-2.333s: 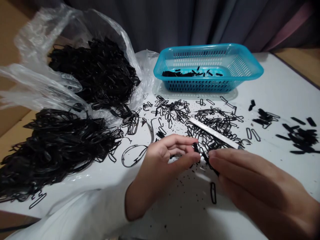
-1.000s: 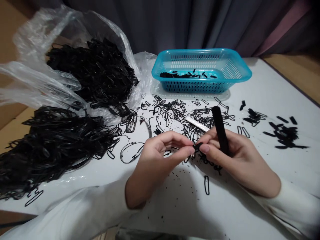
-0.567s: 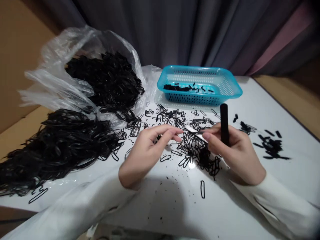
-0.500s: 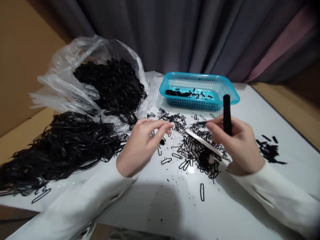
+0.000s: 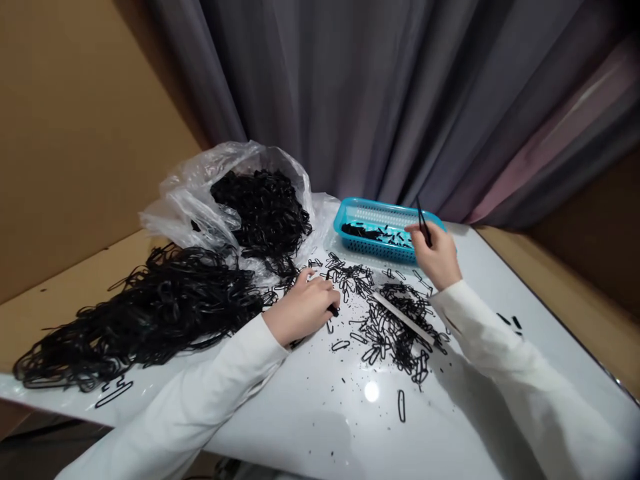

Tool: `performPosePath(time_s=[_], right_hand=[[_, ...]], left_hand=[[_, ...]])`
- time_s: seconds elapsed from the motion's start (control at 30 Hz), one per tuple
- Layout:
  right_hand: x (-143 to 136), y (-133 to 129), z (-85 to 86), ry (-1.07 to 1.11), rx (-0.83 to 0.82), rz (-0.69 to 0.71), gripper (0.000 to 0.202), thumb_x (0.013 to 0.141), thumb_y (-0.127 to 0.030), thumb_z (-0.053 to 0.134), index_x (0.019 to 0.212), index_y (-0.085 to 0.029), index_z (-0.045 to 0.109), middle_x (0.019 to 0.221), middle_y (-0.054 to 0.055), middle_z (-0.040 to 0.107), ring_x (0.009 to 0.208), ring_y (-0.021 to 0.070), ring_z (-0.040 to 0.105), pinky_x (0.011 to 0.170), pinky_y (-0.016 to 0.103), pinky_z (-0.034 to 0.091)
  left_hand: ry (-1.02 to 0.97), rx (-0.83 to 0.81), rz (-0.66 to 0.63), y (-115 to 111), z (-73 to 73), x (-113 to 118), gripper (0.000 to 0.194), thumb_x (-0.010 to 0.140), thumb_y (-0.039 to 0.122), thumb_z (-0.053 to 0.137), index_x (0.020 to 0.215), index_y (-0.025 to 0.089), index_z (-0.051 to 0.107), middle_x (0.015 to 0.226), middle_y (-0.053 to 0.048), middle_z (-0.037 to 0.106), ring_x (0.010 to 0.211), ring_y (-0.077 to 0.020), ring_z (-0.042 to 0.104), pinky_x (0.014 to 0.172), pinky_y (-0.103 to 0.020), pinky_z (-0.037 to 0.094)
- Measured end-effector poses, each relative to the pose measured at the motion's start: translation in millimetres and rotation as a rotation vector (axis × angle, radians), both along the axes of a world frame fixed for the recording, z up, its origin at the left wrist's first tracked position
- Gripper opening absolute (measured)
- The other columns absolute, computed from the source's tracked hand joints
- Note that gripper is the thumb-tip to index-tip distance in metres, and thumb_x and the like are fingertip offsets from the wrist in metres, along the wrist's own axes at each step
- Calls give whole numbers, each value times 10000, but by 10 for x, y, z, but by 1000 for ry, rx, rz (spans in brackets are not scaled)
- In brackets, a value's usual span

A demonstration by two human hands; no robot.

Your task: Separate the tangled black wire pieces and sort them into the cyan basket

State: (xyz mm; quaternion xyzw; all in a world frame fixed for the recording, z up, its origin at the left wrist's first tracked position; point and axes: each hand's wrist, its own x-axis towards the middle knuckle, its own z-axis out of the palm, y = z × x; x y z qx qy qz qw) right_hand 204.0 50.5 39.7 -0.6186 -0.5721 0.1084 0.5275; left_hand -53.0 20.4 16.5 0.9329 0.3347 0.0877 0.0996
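My right hand (image 5: 437, 257) is at the right end of the blue basket (image 5: 387, 250), its fingers closed round black tweezers (image 5: 424, 223) that point up. Small black pieces (image 5: 363, 231) lie inside the basket. My left hand (image 5: 305, 303) is low over the table, fingers curled down at a small black object (image 5: 333, 310) by the fingertips. Between and below my hands many black loops (image 5: 385, 327) are spread, and a white strip (image 5: 404, 319) lies across them.
A clear plastic bag (image 5: 190, 200) of black loops stands at the back left, with a long heap of black bands (image 5: 150, 313) before it. Several black pieces (image 5: 510, 321) lie on the white table (image 5: 300, 413) at right. Curtains (image 5: 340, 100) hang behind.
My right hand has moved up and away to the basket with the tweezers. The fingers of my left hand have curled down onto the table. The camera view has tilted up.
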Motion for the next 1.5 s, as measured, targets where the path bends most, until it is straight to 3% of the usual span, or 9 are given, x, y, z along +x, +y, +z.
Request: performPosePath(time_s=[0.33,0.57,0.73,0.93,1.1,1.23,1.3,1.43,1.5], right_hand=[[-381,-676,-415,492,-218,288,199,803,-353,457,934,-214,512,625,-60,384,545,107,377,535,258,325],[-404,-836,-485,605,-315,377,319,797,-479,606,946,-198,628,794,-1,534,734,136,475,722,294,396],[-465,-912,-509,694,-318,412,311,891,-523,462,996,-241,542,642,-52,461,554,107,425,562,264,352],[-553,-1019,-539,611,-317,425,249,832,-437,605,949,-219,573,757,-15,511,685,131,465,630,280,381],[-585,-1069,-519,497,-323,443,142,848,-368,580,850,-227,564,807,1,567,754,154,520,682,302,423],[-578,-1081,-500,531,-373,392,176,837,-399,588,843,-223,574,796,-3,567,743,145,522,680,291,426],[-572,-1083,-500,548,-399,353,206,824,-424,600,838,-219,580,786,-7,561,736,140,519,680,286,419],[-572,-1083,-522,568,-414,310,256,802,-464,618,809,-212,573,773,-10,549,718,136,515,670,285,412],[-579,-1078,-537,582,-414,302,275,791,-482,623,796,-213,568,750,-12,542,690,135,505,647,287,407]], left_hand=[[-144,26,79,-35,-17,67,131,819,64,493,769,184,511,756,4,605,757,-184,570,982,-481,288],[-350,-83,158,-71,-6,167,63,893,175,492,902,211,544,826,29,638,810,-170,569,933,-415,338],[-438,-184,206,-130,-45,245,109,934,268,497,929,235,601,876,19,671,881,-175,587,869,-379,383],[-601,-334,203,-244,-48,331,132,929,265,523,846,231,620,920,21,653,923,-166,576,876,-371,373],[-518,-385,199,-295,-51,363,173,925,286,529,791,226,621,838,30,663,836,-170,580,866,-400,347],[-531,-326,255,-334,-48,337,168,943,311,489,865,257,627,901,33,683,887,-184,584,872,-404,343],[-602,-244,282,-367,3,308,179,952,304,473,889,271,637,748,47,672,811,-173,595,883,-403,346],[-761,-311,37,-481,213,193,421,995,380,343,785,302,699,393,74,479,556,-140,570,992,-431,320],[-778,-456,-126,-586,283,85,456,993,461,245,1046,349,684,423,46,544,658,-193,633,1027,-467,335]])
